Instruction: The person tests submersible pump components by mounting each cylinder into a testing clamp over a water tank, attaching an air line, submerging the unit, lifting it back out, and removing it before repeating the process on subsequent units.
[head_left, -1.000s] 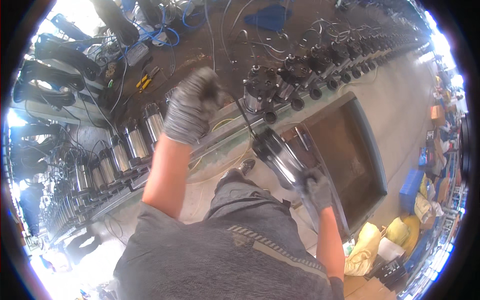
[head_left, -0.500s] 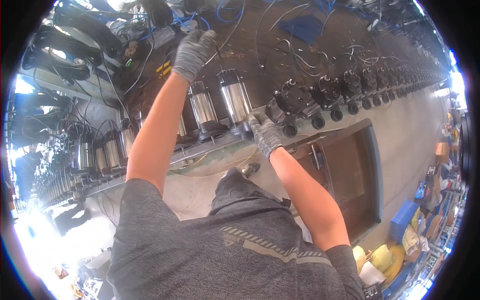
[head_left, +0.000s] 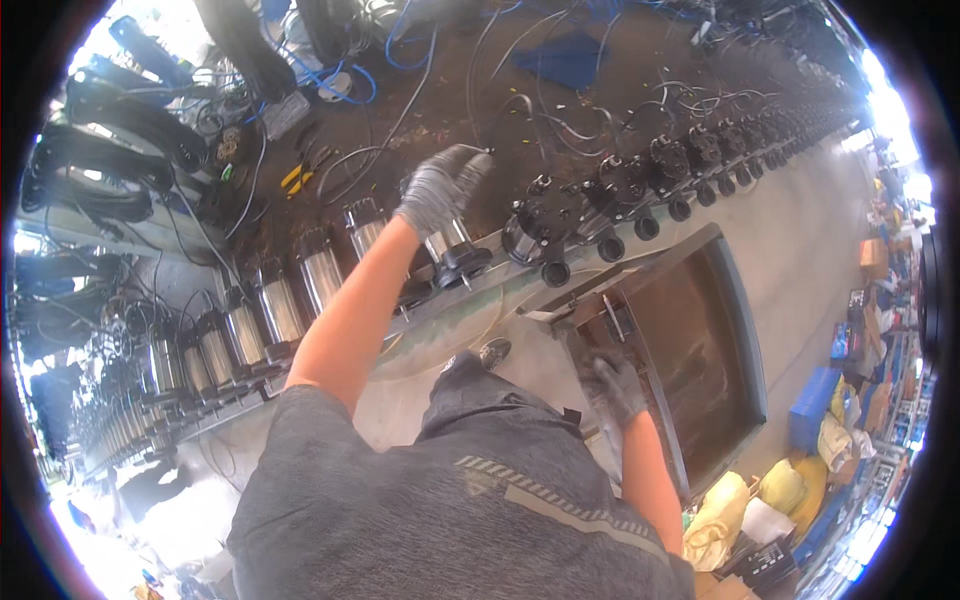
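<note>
My left hand [head_left: 445, 188], in a grey glove, is over the bench above a steel motor cylinder with a black base [head_left: 450, 250]. Its fingers are pinched together. A small dark bit shows at the fingertips, too small to name. The hand and wrist cover the cylinder's upper part. My right hand [head_left: 614, 388], gloved too, hangs low beside the open drawer [head_left: 745, 330], apart from the motors. Motion smears its fingers. Just right of my left hand begins a row of dark motor units [head_left: 550, 215] with round black ports facing me.
More steel cylinders [head_left: 320, 270] line the bench edge leftward. Yellow-handled pliers [head_left: 298, 182], loose cables and a blue cloth [head_left: 565, 60] lie on the bench [head_left: 450, 110]. Coiled black cables [head_left: 110, 160] stand at far left. A blue crate [head_left: 815, 405] and yellow bags [head_left: 720, 520] are lower right.
My right hand has left the steel cylinder and dropped down toward the drawer. My left hand has moved right and nearer. The view has shifted too.
</note>
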